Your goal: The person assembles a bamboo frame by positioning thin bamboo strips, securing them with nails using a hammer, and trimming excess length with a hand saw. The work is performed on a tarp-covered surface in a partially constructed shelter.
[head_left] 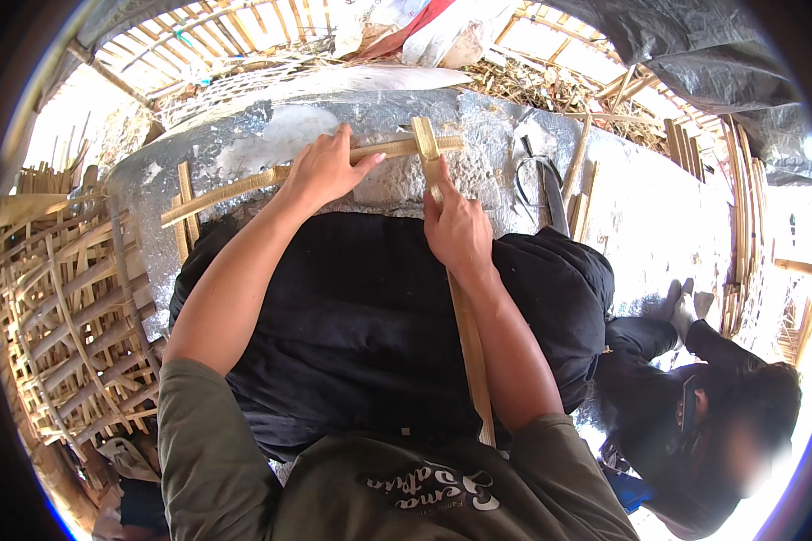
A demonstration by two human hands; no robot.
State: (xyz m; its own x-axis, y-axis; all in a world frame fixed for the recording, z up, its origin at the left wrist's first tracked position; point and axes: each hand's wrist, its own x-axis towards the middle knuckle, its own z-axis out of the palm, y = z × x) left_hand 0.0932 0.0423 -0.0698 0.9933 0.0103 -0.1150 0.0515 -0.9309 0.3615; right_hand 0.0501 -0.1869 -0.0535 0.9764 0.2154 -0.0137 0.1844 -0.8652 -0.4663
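A long bamboo strip [235,191] runs crosswise in front of my lap, over a silvery sheet on the ground. My left hand [325,171] holds it from above near its middle, thumb stretched along it to the right. A second bamboo strip [471,347] lies lengthwise over my dark-clothed lap, and its far end crosses over the first. Just below the crossing, my right hand [460,225] grips this second strip, with the index finger extended toward the joint. Part of the lengthwise strip is hidden under my right hand and forearm.
Woven bamboo baskets [81,316] are stacked at the left. Short bamboo pieces [186,216] lie left of my knee. A dark flat tool with a black loop [553,194] lies to the right. At the lower right sits another person [686,424] in dark clothes. Shavings [559,99] are heaped behind.
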